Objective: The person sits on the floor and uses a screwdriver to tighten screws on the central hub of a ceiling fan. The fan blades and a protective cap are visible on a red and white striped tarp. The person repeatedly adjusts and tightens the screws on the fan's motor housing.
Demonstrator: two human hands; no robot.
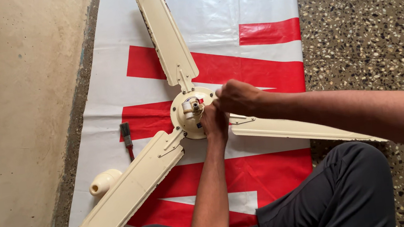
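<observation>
Red-white sheet (264, 31) bears ceiling fan (172, 54), hub up; both hands' (237, 98) fingers grip hub (189, 115).

A cream ceiling fan (176, 80) lies on a red-and-white plastic sheet (254, 32) on the floor. Both hands meet at the fan's motor hub (187, 123): left hand (215, 122) on its right edge, right hand (239, 97) just beyond. A paintbrush (127, 139) and a cream canopy cup (104, 182) lie left of the hub.
</observation>
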